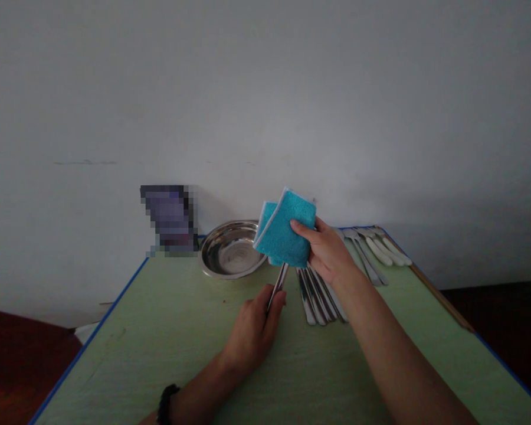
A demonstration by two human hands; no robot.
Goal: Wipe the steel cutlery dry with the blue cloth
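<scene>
My left hand is closed round the metal handle of a piece of cutlery, held tilted above the table. Its upper end disappears behind a folded blue cloth with white edging, so its kind is hidden. The cloth is gripped by my right hand, thumb across the front and fingers behind, wrapped about the cutlery's upper part. Just beyond and below my hands, several metal cutlery handles lie side by side on the table, their far ends covered by the cloth and my right hand.
A shiny steel bowl stands near the wall, left of the cloth. Forks with metal handles and white-handled cutlery lie at the back right. A pixelated dark object leans at the back left. The green table has blue edges.
</scene>
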